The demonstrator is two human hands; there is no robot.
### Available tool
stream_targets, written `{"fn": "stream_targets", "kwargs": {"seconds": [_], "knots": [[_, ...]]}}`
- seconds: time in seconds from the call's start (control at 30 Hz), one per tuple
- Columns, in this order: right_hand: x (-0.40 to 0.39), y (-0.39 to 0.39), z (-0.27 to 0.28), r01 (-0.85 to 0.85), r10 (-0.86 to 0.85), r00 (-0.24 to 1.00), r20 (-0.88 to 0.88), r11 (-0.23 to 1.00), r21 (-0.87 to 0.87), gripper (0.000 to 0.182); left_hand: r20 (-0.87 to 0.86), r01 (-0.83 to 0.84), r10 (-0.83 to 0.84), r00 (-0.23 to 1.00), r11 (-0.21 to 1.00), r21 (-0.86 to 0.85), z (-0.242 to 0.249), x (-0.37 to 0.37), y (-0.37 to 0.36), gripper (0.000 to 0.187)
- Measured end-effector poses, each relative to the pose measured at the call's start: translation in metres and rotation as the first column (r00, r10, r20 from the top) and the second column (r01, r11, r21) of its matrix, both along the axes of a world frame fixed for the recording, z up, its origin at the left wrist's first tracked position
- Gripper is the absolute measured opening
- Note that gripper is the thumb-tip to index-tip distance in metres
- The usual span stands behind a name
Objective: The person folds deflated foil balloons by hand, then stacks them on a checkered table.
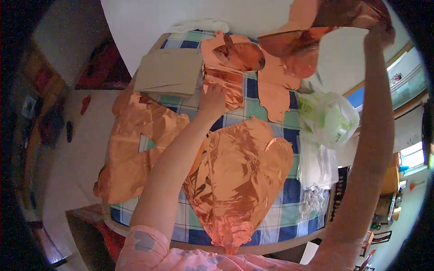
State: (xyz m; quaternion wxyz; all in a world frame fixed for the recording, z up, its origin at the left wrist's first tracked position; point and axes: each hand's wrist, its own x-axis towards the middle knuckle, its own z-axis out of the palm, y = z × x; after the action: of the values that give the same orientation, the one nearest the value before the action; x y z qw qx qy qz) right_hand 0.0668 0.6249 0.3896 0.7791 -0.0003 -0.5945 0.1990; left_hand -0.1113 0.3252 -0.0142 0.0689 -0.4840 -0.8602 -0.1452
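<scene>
Several flat, uninflated rose-gold foil balloons are spread over a checked cloth. My left hand (213, 97) lies on a folded foil balloon (226, 77) at the far middle, fingers stretched over its near edge. My right hand (374, 22) is raised at the top right, closed on a foil balloon (303, 45) that hangs in bent folds toward the middle; the fingertips are partly hidden. A heart-shaped foil balloon (239, 167) lies closest to my body. Under my left forearm, another foil balloon (140, 131) with a small cutout rests at the left.
A beige cardboard sheet or folder (167, 72) lies at the far left of the checked cloth (266, 221). On the right are a white-green plastic bag (337, 119) and clear plastic sleeves (318, 165). A white wall (253, 18) stands behind the table.
</scene>
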Motion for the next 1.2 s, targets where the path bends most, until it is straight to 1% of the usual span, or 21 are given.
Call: {"fn": "stream_targets", "kwargs": {"seconds": [0.07,0.1,0.2,0.27,0.3,0.4,0.5,0.53,0.6,0.63,0.67,0.7,0.73,0.77,0.83,0.87,0.93,1.0,1.03,1.13,1.2], "knots": [[0.018,-0.019,0.02,0.119,-0.119,0.993,0.016,0.993,0.001,0.024,-0.028,-0.009,0.009,1.0,1.0,0.006,0.0,0.001,-0.001,0.038],[0.03,-0.027,0.029,0.132,-0.133,0.99,0.042,0.991,0.014,0.024,-0.042,-0.012,0.012,0.999,1.0,0.009,0.0,0.002,-0.002,0.037],[0.06,-0.047,0.05,0.137,-0.144,0.975,0.171,0.989,0.048,0.025,0.025,-0.009,0.009,1.0,1.0,-0.022,0.001,-0.002,0.002,0.036],[0.077,-0.061,0.058,0.144,-0.156,0.947,0.282,0.988,0.064,0.025,0.005,0.023,-0.023,1.0,0.999,0.023,-0.005,-0.005,0.003,0.036],[0.085,-0.069,0.058,0.147,-0.162,0.927,0.339,0.987,0.071,0.026,-0.007,0.04,-0.04,0.999,0.998,0.048,0.001,-0.004,0.001,0.036],[0.107,-0.096,0.051,0.144,-0.164,0.828,0.537,0.986,0.079,0.026,-0.004,0.061,-0.061,0.998,0.998,-0.023,0.027,0.005,-0.01,0.035],[0.12,-0.128,0.038,0.137,-0.15,0.71,0.688,0.988,0.074,0.027,-0.14,0.021,-0.051,0.989,0.979,-0.205,0.064,0.019,-0.016,0.034],[0.124,-0.141,0.032,0.125,-0.133,0.67,0.73,0.99,0.066,0.028,-0.08,0.089,-0.095,0.992,0.993,-0.072,0.078,0.025,-0.017,0.036],[0.13,-0.165,0.025,0.106,-0.1,0.595,0.798,0.993,0.045,0.028,0.028,0.194,-0.203,0.979,0.962,0.195,0.106,0.039,-0.021,0.041],[0.132,-0.176,0.022,0.086,-0.077,0.564,0.822,0.996,0.034,0.029,0.003,0.275,-0.298,0.955,0.885,0.377,0.119,0.045,-0.02,0.046],[0.137,-0.191,0.02,0.066,-0.059,0.532,0.845,0.997,0.028,0.029,-0.047,0.342,-0.38,0.924,0.765,0.545,0.133,0.053,-0.02,0.051],[0.14,-0.204,0.019,0.053,-0.04,0.495,0.868,0.998,0.016,0.029,0.029,0.362,-0.48,0.877,0.699,0.616,0.163,0.064,-0.025,0.058],[0.143,-0.216,0.02,0.033,-0.051,0.472,0.88,0.999,0.04,0.03,0.091,0.37,-0.577,0.812,0.627,0.685,0.199,0.077,-0.036,0.065],[0.145,-0.23,0.019,0.018,-0.073,0.448,0.891,0.997,0.072,0.03,0.125,0.369,-0.643,0.755,0.575,0.73,0.226,0.091,-0.045,0.065],[0.154,-0.254,0.018,-0.029,-0.222,0.412,0.884,0.966,0.257,0.029,0.175,0.351,-0.768,0.616,0.467,0.812,0.268,0.115,-0.065,0.065],[0.157,-0.27,0.02,-0.017,-0.069,0.382,0.921,0.996,0.082,0.028,0.274,0.361,-0.81,0.519,0.498,0.788,0.283,0.121,-0.076,0.061],[0.166,-0.284,0.024,-0.158,0.026,0.387,0.922,0.987,0.038,0.024,0.466,0.394,-0.832,0.302,0.554,0.733,0.307,0.134,-0.095,0.053],[0.175,-0.302,0.03,-0.13,0.12,0.346,0.931,0.988,-0.079,0.022,0.462,0.332,-0.787,0.409,0.6,0.728,0.314,0.148,-0.113,0.041],[0.179,-0.311,0.032,-0.169,0.067,0.381,0.922,0.986,-0.001,0.02,0.463,0.296,-0.758,0.46,0.622,0.725,0.317,0.156,-0.123,0.036],[0.187,-0.316,0.024,-0.218,0.167,0.461,0.872,0.973,-0.071,0.02,0.522,0.288,-0.753,0.4,0.644,0.709,0.331,0.184,-0.165,0.03],[0.189,-0.322,0.011,-0.146,0.135,0.532,0.836,0.987,-0.066,0.019,0.55,0.201,-0.744,0.38,0.647,0.736,0.328,0.193,-0.172,0.028]]}}
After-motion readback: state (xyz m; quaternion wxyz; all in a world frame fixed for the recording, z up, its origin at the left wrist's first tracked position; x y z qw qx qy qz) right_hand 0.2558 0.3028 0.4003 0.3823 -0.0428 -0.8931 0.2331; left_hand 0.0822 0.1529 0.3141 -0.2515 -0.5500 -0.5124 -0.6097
